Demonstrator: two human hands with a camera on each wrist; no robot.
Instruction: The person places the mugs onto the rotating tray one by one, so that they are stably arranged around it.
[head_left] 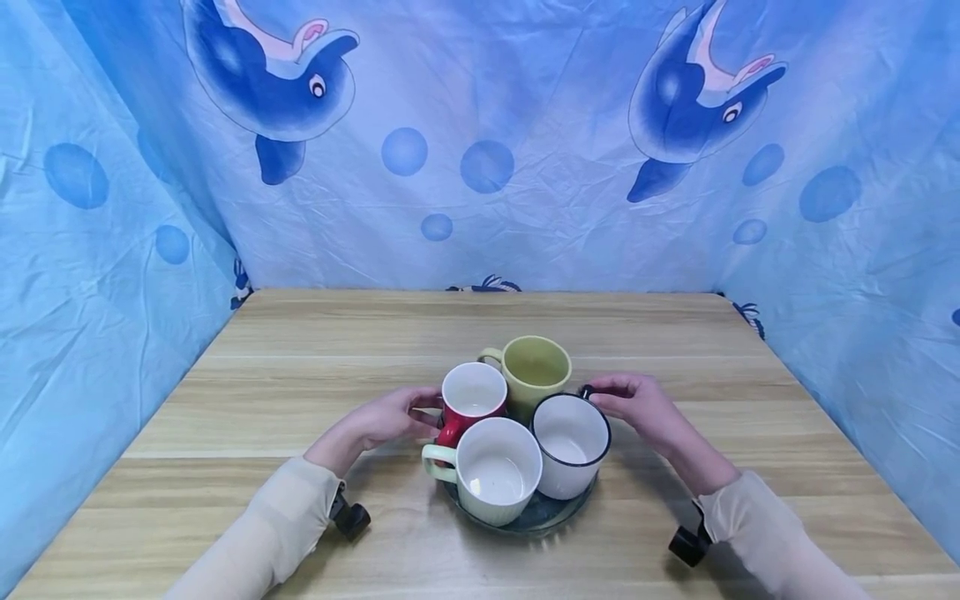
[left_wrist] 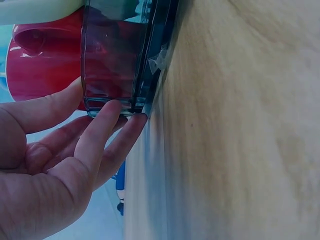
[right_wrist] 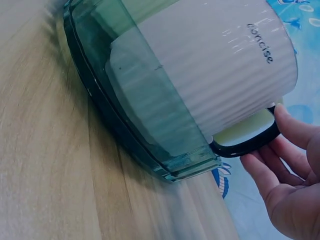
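Observation:
A round, clear green tray (right_wrist: 145, 95) holds several mugs on the table. Beside its left wall is my left hand (head_left: 397, 414); its fairly straight fingers touch the wall and its thumb lies at the rim, near a red mug (left_wrist: 47, 60) with a white inside. On the other side, my right hand (head_left: 637, 406) pinches the black handle (right_wrist: 245, 149) of a white ribbed mug (head_left: 572, 433) with a black rim and "concise" on its side. A pale green mug (head_left: 498, 471) stands in front, its handle pointing left. Behind them is an olive-green mug (head_left: 536, 367).
The wood-grain table (head_left: 300, 333) extends around the tray on all sides. Blue sheets (head_left: 480, 225) with printed dolphins and bubbles stand behind it and at both sides. Each wrist carries a small black camera (head_left: 351, 518).

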